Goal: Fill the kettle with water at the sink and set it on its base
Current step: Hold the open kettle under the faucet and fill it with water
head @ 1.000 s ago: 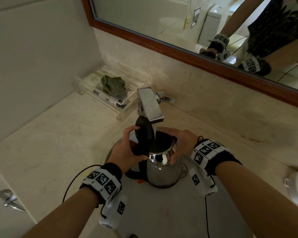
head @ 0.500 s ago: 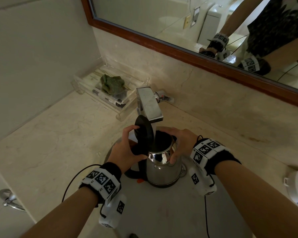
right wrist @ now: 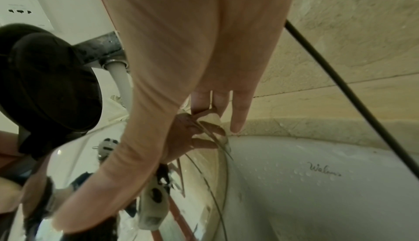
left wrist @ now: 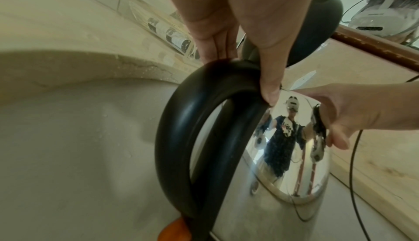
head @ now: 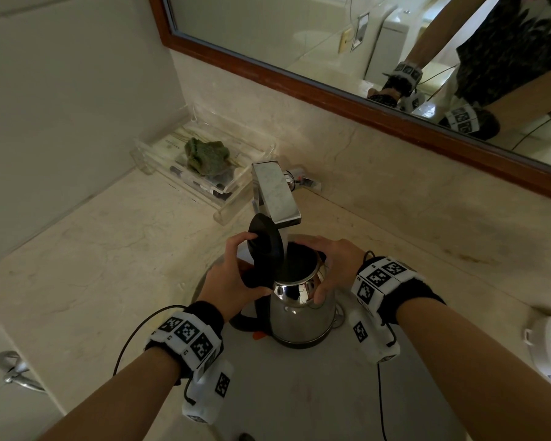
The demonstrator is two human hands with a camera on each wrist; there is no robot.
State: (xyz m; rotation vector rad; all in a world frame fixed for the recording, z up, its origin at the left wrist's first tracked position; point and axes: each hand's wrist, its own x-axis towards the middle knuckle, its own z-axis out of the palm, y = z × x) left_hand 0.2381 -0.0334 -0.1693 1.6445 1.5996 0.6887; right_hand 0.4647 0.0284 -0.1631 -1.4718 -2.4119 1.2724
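A left hand (left wrist: 238, 20) grips the top of the black loop handle (left wrist: 181, 137) of a polished steel kettle (left wrist: 283, 155), thumb pressed where handle meets body. The black lid (left wrist: 317, 29) stands raised behind the hand. The right hand (left wrist: 353, 112) holds the kettle's far side. The kettle sits in a pale sink basin (left wrist: 79, 137) below a marble surface (left wrist: 56, 35). An orange tab (left wrist: 174, 230) shows at the handle's foot.
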